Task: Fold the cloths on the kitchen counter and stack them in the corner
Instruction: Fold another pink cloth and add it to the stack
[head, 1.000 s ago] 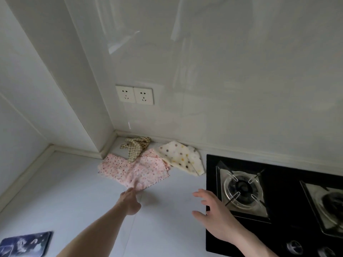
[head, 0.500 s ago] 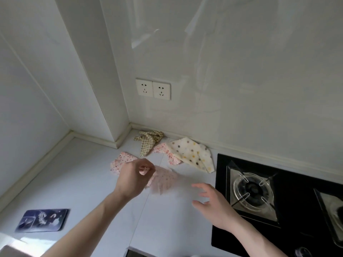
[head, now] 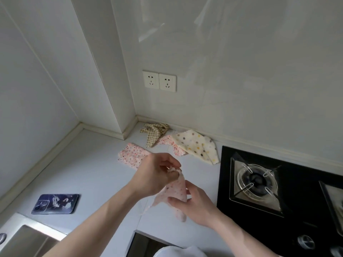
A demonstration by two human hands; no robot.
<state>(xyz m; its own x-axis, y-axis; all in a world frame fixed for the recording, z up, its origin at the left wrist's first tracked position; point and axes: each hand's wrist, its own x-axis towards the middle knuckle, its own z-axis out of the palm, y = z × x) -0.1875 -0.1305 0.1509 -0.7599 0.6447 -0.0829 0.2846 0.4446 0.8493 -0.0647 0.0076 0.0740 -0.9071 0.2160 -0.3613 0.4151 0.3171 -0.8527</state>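
A pink dotted cloth [head: 176,193] hangs above the white counter [head: 89,175], held by both hands. My left hand [head: 157,173] pinches its top corner, and my right hand [head: 194,203] grips its lower part. Another pink dotted cloth [head: 132,155] lies flat behind them. A third pink one [head: 170,143] lies partly under a cream cloth with coloured dots [head: 198,145]. A crumpled brown checked cloth [head: 155,133] sits near the wall corner.
A black gas hob [head: 278,191] with a burner fills the counter's right side. A dark phone [head: 55,204] lies at the left, near a steel sink [head: 24,240]. Two sockets [head: 159,81] are on the back wall.
My left hand has lifted a pink cloth off the counter and drawn it toward me. My right hand has closed on its lower part. The camera has tilted down.
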